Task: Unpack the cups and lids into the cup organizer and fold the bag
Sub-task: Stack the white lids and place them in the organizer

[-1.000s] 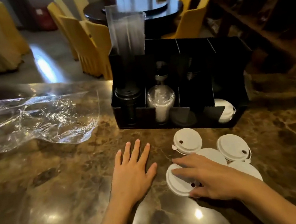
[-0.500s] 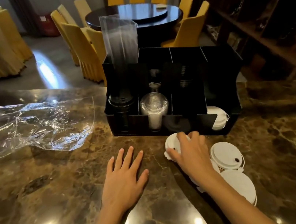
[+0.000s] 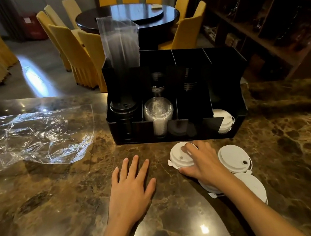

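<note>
1. Head view: the right hand (image 3: 201,161) lies over a white lid (image 3: 179,156) just before the cup organizer (image 3: 228,95), fingers curled on its rim, likely to lift it.
2. More loose lids (image 3: 234,158) wait beside it on the marble counter (image 3: 63,212).
3. Left hand (image 3: 130,190) rests flat, fingers spread, empty.
4. Clear bag (image 3: 32,138) lies unfolded, well left.
5. No readable writing anywhere.

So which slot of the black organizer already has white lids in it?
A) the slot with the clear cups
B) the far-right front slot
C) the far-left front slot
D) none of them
B: white lids sit stacked in the far-right front slot of the black organizer, while the far-left front slot holds black lids and the next one clear cups.
</note>
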Available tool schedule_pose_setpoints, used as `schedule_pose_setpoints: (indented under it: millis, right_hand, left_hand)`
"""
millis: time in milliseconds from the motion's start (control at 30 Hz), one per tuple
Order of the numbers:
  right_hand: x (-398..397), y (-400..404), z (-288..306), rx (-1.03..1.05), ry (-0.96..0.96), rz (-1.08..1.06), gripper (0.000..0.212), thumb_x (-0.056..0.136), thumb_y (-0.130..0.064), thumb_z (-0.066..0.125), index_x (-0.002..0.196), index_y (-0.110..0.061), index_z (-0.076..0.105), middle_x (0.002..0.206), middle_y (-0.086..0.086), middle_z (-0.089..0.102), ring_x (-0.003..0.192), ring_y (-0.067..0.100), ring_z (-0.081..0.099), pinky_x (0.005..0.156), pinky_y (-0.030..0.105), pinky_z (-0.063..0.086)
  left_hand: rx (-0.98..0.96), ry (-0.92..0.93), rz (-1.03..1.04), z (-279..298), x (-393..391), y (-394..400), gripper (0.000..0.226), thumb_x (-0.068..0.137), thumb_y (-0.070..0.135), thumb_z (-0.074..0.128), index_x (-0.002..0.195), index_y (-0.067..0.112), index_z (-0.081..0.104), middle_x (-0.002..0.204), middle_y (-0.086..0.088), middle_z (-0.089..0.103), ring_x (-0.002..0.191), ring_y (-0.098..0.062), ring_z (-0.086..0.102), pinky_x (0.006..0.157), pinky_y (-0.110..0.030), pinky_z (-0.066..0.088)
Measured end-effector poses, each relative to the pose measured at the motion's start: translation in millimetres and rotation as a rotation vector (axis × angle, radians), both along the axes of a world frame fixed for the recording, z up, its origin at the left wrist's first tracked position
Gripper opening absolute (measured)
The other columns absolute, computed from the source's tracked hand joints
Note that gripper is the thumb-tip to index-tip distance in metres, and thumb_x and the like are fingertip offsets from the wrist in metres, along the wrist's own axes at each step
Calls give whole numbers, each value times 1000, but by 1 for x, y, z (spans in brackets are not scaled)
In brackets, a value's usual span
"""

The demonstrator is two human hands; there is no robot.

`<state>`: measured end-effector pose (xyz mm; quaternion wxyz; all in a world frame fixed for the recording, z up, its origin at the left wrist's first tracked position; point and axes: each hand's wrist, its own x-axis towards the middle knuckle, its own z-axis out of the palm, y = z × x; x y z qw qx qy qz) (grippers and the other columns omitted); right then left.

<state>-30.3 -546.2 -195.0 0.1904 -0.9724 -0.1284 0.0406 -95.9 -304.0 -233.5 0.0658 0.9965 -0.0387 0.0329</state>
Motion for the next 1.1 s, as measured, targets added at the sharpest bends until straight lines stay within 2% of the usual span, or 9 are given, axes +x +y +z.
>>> schedule_pose_setpoints:
  millis: [167, 233, 333, 433, 500, 700, 933, 1000, 1100]
  right_hand:
    - [-4, -28, 26, 424, -28, -123, 57, 76, -40, 82, 125, -38, 52, 128, -5, 51, 118, 15, 45, 94, 34, 42]
    - [-10, -48, 40, 538, -66, -139, 54, 76, -33, 84, 119, -42, 53, 126, -15, 54, 115, 2, 49, 90, 20, 43]
    - [-22, -65, 51, 620, -35, -152, 56, 76, -26, 85, 115, -48, 53, 124, -28, 53, 114, -15, 47, 83, 10, 43]
    - [-32, -72, 50, 623, -52, -150, 59, 75, -22, 86, 118, -44, 52, 125, -23, 53, 111, -20, 47, 80, 3, 44]
    - [-37, -76, 49, 626, -65, -172, 60, 75, -24, 86, 121, -41, 51, 125, -19, 54, 111, -14, 50, 81, 5, 45]
    - [-56, -70, 19, 201, -74, -239, 65, 78, -45, 76, 134, -32, 47, 137, 0, 45, 128, 22, 36, 101, 39, 39]
    - [-63, -65, -4, -17, -124, -102, 68, 78, -66, 65, 132, -31, 44, 143, 7, 43, 127, 28, 37, 104, 45, 38]
    - [-63, -66, -7, -49, -124, -7, 73, 76, -73, 57, 132, -29, 44, 145, 7, 42, 131, 28, 33, 113, 52, 28]
    - [-61, -70, -10, -105, -37, 77, 82, 74, -78, 48, 139, -29, 37, 151, 4, 33, 148, 30, 12, 121, 51, -3]
  left_hand:
    - [-1, 1, -9, 0, 0, 1, 63, 100, 59, 23, 153, 30, 39, 162, -4, 35, 152, -31, 26, 120, -52, 26]
    - [-8, 5, -9, 2, -1, 1, 63, 100, 59, 22, 154, 31, 38, 163, -4, 34, 152, -30, 24, 121, -52, 24]
    - [-11, 6, -7, 3, -2, 0, 64, 99, 59, 21, 154, 30, 39, 163, -4, 33, 153, -30, 24, 121, -51, 24]
    - [-19, 9, -6, 5, -2, 0, 64, 99, 59, 22, 153, 29, 40, 163, -4, 34, 152, -31, 26, 120, -52, 25]
    - [-13, 13, -5, 5, -2, 0, 64, 99, 59, 22, 153, 29, 41, 163, -4, 35, 152, -31, 26, 120, -52, 25]
    - [-8, 21, 1, 6, -3, 0, 65, 99, 60, 22, 152, 29, 41, 162, -4, 36, 151, -31, 27, 120, -51, 25]
    - [-15, 34, 12, 8, -3, -2, 66, 98, 61, 20, 154, 30, 39, 164, -3, 33, 153, -29, 23, 121, -51, 24]
    - [-15, 33, 17, 7, -3, -2, 67, 98, 61, 18, 155, 32, 36, 165, -2, 30, 154, -28, 21, 122, -50, 21]
    - [-14, 39, 21, 8, -3, -2, 67, 97, 62, 17, 156, 33, 34, 166, 0, 27, 154, -26, 18, 123, -48, 19]
